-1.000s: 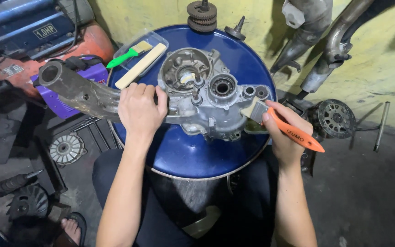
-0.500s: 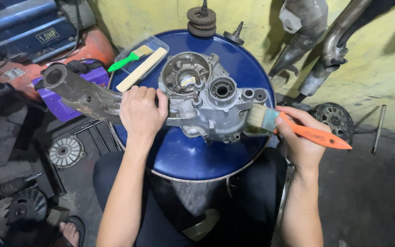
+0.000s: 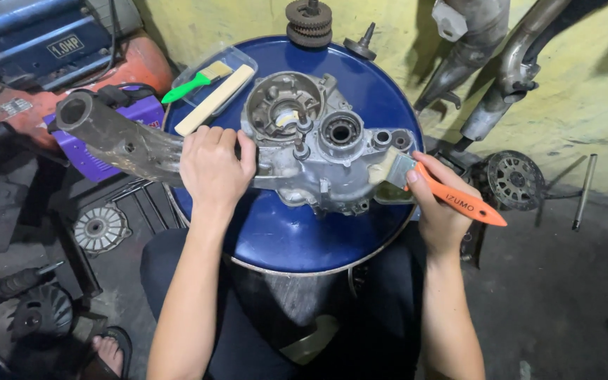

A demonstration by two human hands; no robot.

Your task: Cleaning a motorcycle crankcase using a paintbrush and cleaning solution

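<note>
I see the grey engine casing (image 3: 318, 151) lying on the round blue drum top (image 3: 297, 236) that serves as my worktop, in the centre of the frame, its long arm reaching out past the drum's edge toward the upper left. My left hand (image 3: 214, 167) lies flat on the casing's left part, fingers (image 3: 209, 137) spread a little and curled over the metal, pressing it down. My right hand (image 3: 439, 204), right of centre, holds the orange-handled brush (image 3: 452, 197); its fingers are pinched round the handle near the ferrule, and the pale bristles touch the casing's right edge. In the upper left of the drum top a clear plastic tray (image 3: 230, 60) holds a green-handled brush (image 3: 195, 83), with a pale wooden stick (image 3: 214, 100) lying across its rim. At the top of the frame, a stack of dark gears (image 3: 309, 22) stands on the drum's far edge. On the floor at right lies a round clutch disc (image 3: 515, 179), near the yellow wall.
</note>
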